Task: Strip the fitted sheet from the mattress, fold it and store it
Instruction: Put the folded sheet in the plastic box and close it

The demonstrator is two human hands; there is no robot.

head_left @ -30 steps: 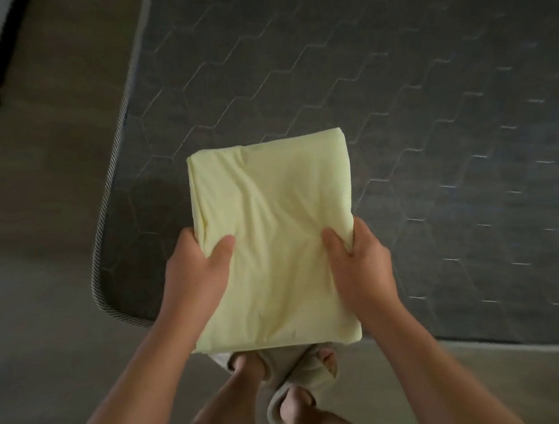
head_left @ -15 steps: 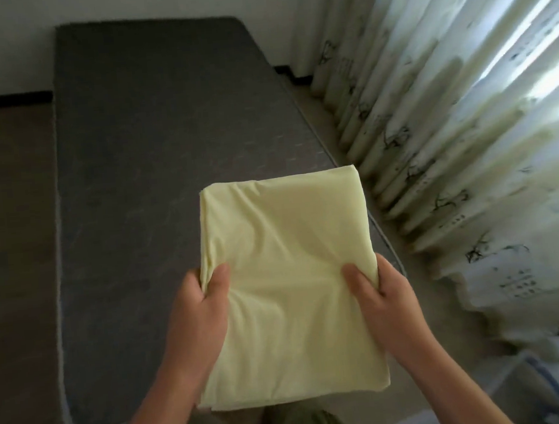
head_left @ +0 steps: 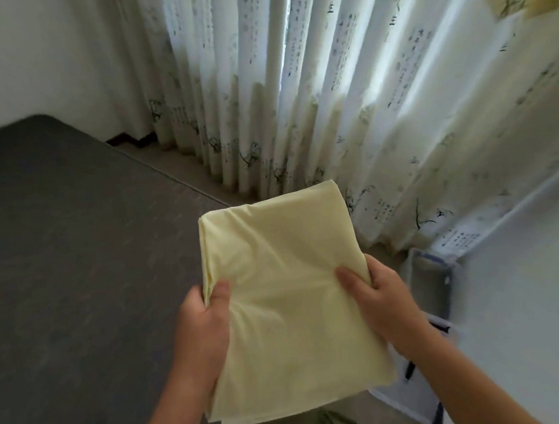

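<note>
The pale yellow fitted sheet (head_left: 285, 296) is folded into a thick rectangle and held in the air in front of me. My left hand (head_left: 202, 330) grips its left edge, thumb on top and fingers hidden underneath. My right hand (head_left: 383, 307) grips the right edge the same way. The bare dark grey mattress (head_left: 66, 264) lies to the left, below the sheet, with nothing on it.
Long white curtains (head_left: 328, 89) with dark printed motifs hang ahead and to the right, lit from behind. A white fabric storage box (head_left: 430, 286) with blue trim stands on the floor at the right, partly behind my right arm. A white wall (head_left: 38, 57) is at the back left.
The view has swung right, from the mattress to the curtains and the storage box. Both hands keep the same grip on the folded sheet, which has moved right, off the mattress.
</note>
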